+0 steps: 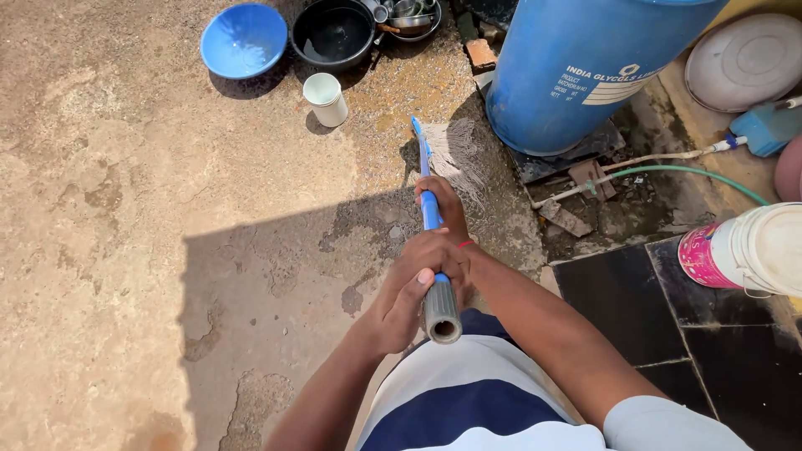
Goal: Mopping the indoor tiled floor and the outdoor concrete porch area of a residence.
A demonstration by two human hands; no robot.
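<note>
Both hands wrap the blue mop handle point(431, 209): left hand point(409, 288) near its grey end, right hand point(447, 209) farther down. The mop head point(458, 154) lies on wet concrete beside the blue drum point(585, 67); a white cup point(326, 98), blue basin point(244, 38) and black pot point(334, 33) stand beyond.

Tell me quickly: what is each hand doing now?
Left hand: closed on the blue-and-grey mop handle.
Right hand: closed on it, further down.

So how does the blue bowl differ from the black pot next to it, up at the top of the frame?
The blue bowl is bright blue and lies in full sun; the black pot is black and looks dark inside. The bowl seems shallow and flared, while the pot looks deeper with steeper walls. Both are round, open-topped, sit on the wet concrete ground, and appear to hold a little water.
</note>
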